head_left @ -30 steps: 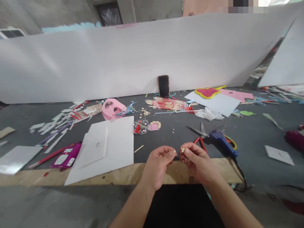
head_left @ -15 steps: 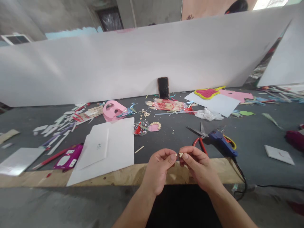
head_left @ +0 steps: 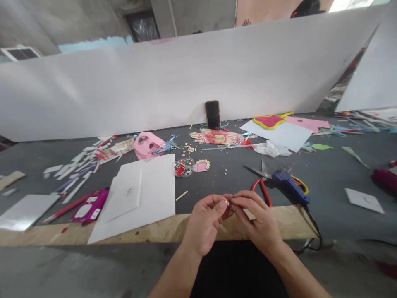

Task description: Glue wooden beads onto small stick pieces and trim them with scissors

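My left hand [head_left: 206, 221] and my right hand [head_left: 259, 219] meet above the table's wooden front edge [head_left: 149, 231]. Both are closed in a pinch, fingertips touching. Between them shows a tiny pale bead [head_left: 227, 202], pinched at my left thumb and forefinger. What my right fingers hold is hidden where the hands meet. Red-handled scissors [head_left: 259, 182] and a blue glue gun [head_left: 290, 185] lie just beyond my right hand. White paper sheets [head_left: 145, 194] lie left of my left hand.
Farther back are a dish of beads [head_left: 184, 167], a pink foam piece [head_left: 148, 144], a bundle of sticks [head_left: 220, 137] and a black phone [head_left: 212, 114] against the white board. Paper scraps [head_left: 80, 163] litter the left. The glue gun's cord [head_left: 313, 231] drops over the edge.
My hands have come together: a small gap between the two pinches has closed, and the beads in my right fingertips are now hidden.
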Action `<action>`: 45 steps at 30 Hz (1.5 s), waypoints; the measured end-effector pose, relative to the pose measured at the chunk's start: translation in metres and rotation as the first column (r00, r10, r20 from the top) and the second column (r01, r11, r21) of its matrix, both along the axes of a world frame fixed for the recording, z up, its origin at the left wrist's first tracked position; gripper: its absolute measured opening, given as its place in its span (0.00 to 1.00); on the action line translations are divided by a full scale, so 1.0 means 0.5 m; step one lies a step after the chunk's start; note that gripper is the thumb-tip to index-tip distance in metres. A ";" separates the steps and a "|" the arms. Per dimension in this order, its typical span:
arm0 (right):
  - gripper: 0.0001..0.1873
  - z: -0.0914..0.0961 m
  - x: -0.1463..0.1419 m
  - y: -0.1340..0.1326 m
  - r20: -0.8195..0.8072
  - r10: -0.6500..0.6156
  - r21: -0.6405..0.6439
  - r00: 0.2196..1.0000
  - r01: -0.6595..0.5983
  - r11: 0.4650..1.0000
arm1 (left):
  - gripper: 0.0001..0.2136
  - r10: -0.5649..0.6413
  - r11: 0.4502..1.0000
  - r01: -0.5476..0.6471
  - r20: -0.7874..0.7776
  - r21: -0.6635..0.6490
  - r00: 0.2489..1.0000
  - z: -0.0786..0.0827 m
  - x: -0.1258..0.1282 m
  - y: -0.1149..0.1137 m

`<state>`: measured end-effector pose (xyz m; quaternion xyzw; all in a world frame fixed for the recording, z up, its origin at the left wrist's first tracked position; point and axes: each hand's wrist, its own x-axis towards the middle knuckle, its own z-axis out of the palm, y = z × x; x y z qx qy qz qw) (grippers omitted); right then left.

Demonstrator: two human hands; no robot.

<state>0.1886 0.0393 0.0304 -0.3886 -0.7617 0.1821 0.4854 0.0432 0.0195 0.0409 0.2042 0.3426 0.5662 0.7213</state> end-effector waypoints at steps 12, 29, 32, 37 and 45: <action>0.10 -0.011 0.018 0.013 0.064 0.086 -0.096 0.994 -0.080 0.992 | 0.07 0.019 0.998 -0.017 0.031 -0.054 0.999 -0.007 0.000 0.011; 0.11 -0.026 0.036 0.025 0.177 0.106 0.028 0.978 -0.113 0.993 | 0.05 -0.012 0.998 0.013 0.029 -0.055 1.000 -0.024 -0.004 0.013; 0.09 -0.024 0.036 0.022 0.110 0.119 -0.053 0.987 -0.113 0.992 | 0.06 -0.016 0.997 0.017 0.013 -0.080 1.000 -0.019 -0.005 0.012; 0.05 -0.027 0.032 0.016 -0.127 0.099 -0.244 0.987 -0.128 0.961 | 0.06 -0.012 0.996 0.014 0.020 -0.085 1.000 -0.010 -0.003 0.011; 0.05 -0.061 0.015 -0.002 -0.643 -0.105 -0.512 0.759 -0.325 0.795 | 0.07 -0.082 0.995 0.084 0.035 -0.052 0.996 -0.002 0.022 0.004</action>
